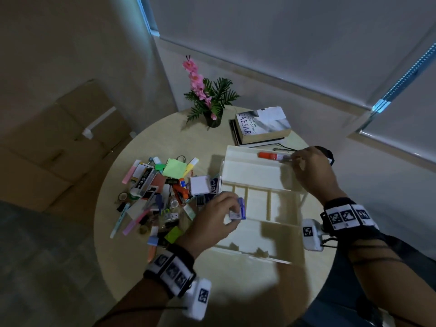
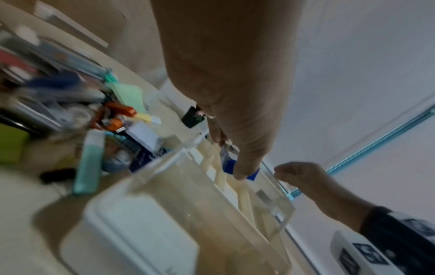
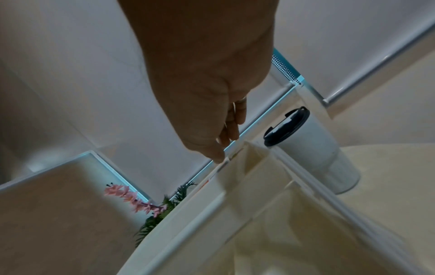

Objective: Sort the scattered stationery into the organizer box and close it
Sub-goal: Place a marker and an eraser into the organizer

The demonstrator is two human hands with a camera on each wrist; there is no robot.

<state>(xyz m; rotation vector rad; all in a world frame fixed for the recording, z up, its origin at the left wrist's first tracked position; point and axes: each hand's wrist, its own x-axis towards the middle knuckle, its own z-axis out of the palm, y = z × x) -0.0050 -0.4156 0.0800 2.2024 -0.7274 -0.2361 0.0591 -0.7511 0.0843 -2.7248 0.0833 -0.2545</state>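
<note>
The open clear organizer box [image 1: 250, 172] lies on the round table, to the right of a heap of scattered stationery [image 1: 160, 197]. My left hand [image 1: 232, 214] pinches a small blue box [image 1: 241, 210] over the organizer's narrow divided compartments; in the left wrist view, thumb and fingers of the left hand [image 2: 229, 158] grip that blue box [image 2: 227, 164] above the dividers. My right hand [image 1: 291, 159] pinches the white end of an orange-capped marker [image 1: 269, 155] lying in the far long compartment. In the right wrist view, the right hand [image 3: 223, 154] reaches the organizer's far wall [image 3: 212, 204].
A stack of books [image 1: 262, 128] and a potted pink flower [image 1: 210, 102] stand at the table's far side. A white tumbler with a black lid [image 3: 313, 148] stands just beyond the organizer's far corner. Cardboard boxes [image 1: 59, 142] sit on the floor at left.
</note>
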